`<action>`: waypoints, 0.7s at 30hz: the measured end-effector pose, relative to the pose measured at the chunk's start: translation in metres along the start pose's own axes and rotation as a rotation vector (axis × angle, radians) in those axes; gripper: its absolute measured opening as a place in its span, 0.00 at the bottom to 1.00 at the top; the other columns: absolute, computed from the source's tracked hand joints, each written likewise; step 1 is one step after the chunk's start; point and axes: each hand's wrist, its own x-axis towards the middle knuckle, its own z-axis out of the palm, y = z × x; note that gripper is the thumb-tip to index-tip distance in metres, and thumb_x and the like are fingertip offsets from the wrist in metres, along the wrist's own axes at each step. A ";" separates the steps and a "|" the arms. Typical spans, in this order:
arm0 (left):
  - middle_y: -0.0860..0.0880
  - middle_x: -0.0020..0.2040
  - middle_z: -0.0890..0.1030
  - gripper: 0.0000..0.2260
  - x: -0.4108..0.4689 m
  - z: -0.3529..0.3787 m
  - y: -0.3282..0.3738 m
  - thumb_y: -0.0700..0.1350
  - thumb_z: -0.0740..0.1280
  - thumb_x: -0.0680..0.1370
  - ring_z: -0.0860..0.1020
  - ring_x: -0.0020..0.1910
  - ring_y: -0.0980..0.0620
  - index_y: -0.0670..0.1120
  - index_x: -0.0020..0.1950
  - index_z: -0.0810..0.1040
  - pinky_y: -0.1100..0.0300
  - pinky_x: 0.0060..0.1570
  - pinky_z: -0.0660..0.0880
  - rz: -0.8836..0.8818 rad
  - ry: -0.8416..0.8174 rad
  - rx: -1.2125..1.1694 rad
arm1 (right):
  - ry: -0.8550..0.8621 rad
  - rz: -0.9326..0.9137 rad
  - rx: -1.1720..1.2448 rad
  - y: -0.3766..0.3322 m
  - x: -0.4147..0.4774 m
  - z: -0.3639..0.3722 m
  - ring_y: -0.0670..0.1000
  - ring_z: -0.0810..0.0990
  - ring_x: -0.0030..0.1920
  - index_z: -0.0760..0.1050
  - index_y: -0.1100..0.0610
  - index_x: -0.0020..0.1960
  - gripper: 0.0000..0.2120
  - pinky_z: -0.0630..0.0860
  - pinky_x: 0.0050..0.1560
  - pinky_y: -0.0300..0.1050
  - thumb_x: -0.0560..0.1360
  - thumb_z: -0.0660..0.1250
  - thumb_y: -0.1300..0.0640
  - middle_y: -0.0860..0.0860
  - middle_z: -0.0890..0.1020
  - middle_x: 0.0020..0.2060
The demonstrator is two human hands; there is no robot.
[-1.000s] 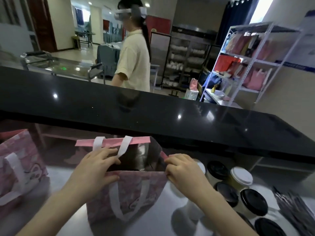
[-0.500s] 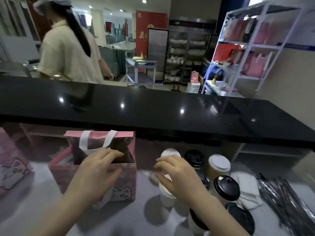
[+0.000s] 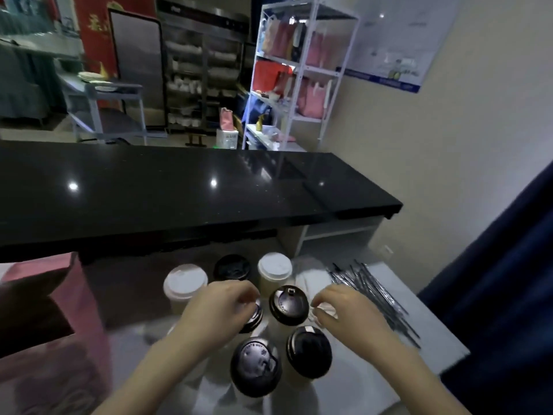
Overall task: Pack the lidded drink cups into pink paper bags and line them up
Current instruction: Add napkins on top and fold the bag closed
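1. Both hands have left the bag (image 3: pixel 89 319) since half a second ago and now sit over the cups (image 3: pixel 288 305). The bag has slid to the left edge of view.
2. Seven cups stand in a tight cluster on the grey worktop (image 3: pixel 437 339): two with white lids (image 3: pixel 185 283) and five with black lids (image 3: pixel 256 365).
3. One pink bag, mouth open, stands left of the cluster, apart from both hands.
4. Left hand (image 3: pixel 221 308): the fingers curl down over one black-lidded cup in the middle of the cluster. I cannot tell whether they grip it.
5. Right hand (image 3: pixel 344 314): the fingers are curled, pinching a pale thing (image 3: pixel 322 312) at the cluster's right edge. It is too blurred to name.
6. Another black-lidded cup stands between the two hands.
7. Wrapped straws (image 3: pixel 374 295) lie heaped just right of the right hand, and a black counter (image 3: pixel 179 190) runs behind the cups.
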 end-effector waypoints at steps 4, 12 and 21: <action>0.58 0.45 0.82 0.07 0.028 0.032 0.010 0.47 0.67 0.74 0.78 0.47 0.60 0.53 0.49 0.81 0.60 0.47 0.74 0.008 -0.074 -0.054 | -0.056 0.146 -0.019 0.040 -0.005 0.004 0.44 0.74 0.56 0.78 0.48 0.55 0.09 0.70 0.54 0.40 0.77 0.63 0.49 0.42 0.79 0.52; 0.57 0.46 0.83 0.07 0.107 0.097 0.022 0.48 0.66 0.74 0.79 0.48 0.59 0.53 0.50 0.81 0.58 0.49 0.76 0.004 -0.211 -0.072 | -0.132 0.198 0.007 0.113 0.039 0.047 0.47 0.74 0.59 0.75 0.48 0.59 0.14 0.71 0.53 0.43 0.75 0.65 0.46 0.44 0.78 0.56; 0.48 0.61 0.79 0.19 0.200 0.184 0.035 0.44 0.64 0.76 0.78 0.57 0.51 0.49 0.68 0.72 0.58 0.57 0.74 -0.255 -0.437 -0.004 | -0.338 -0.066 -0.101 0.183 0.106 0.113 0.53 0.68 0.65 0.68 0.49 0.67 0.29 0.65 0.64 0.48 0.70 0.69 0.41 0.50 0.71 0.64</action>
